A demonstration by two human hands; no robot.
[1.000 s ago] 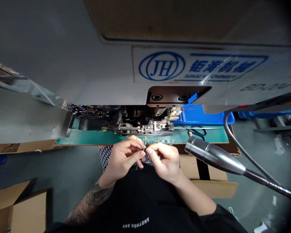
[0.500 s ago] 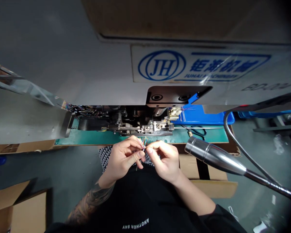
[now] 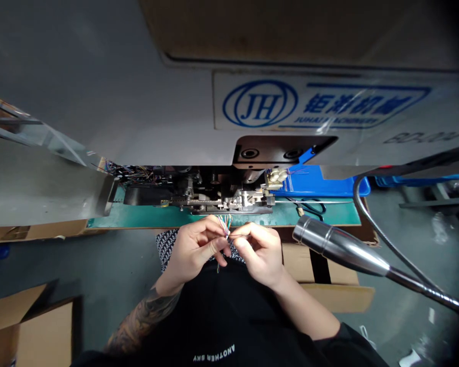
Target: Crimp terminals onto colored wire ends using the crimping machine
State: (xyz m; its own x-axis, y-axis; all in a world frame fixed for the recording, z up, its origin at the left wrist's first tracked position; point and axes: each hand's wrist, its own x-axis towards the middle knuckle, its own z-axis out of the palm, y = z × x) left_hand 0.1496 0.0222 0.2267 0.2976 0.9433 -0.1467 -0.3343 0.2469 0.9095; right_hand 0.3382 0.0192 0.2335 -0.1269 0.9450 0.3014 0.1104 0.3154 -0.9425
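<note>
Hands are right up at the center of my feed, with the left hand [image 3: 195, 250] and right hand [image 3: 259, 252] both pinched closed around a small bundle of thin multicolored wires [image 3: 225, 227]. The bundle sits between the two hands, its fanned ends poking up toward the machine. A thin green strand [image 3: 218, 267] hangs down just below the left hand. The strands are too fine for me to tell exactly which ones each hand has.

Just past the hands is a metal wire-processing mechanism [image 3: 222, 201] on a green work mat [image 3: 168, 218], under a white Juhai Machinery plate [image 3: 321, 101]. A tangle of colored wiring [image 3: 133, 175] sits beyond the hands and off to the left. Up and to the right of the hands there's a blue plastic bin [image 3: 313, 183], and closer in on the right is a chrome lamp head [image 3: 340, 244] on a gooseneck arm [image 3: 371, 219]. A cardboard box [image 3: 329, 270] sits below that lamp, and another open one [image 3: 30, 326] is well out to the left. Patterned fabric [image 3: 168, 247] shows behind the left hand.
</note>
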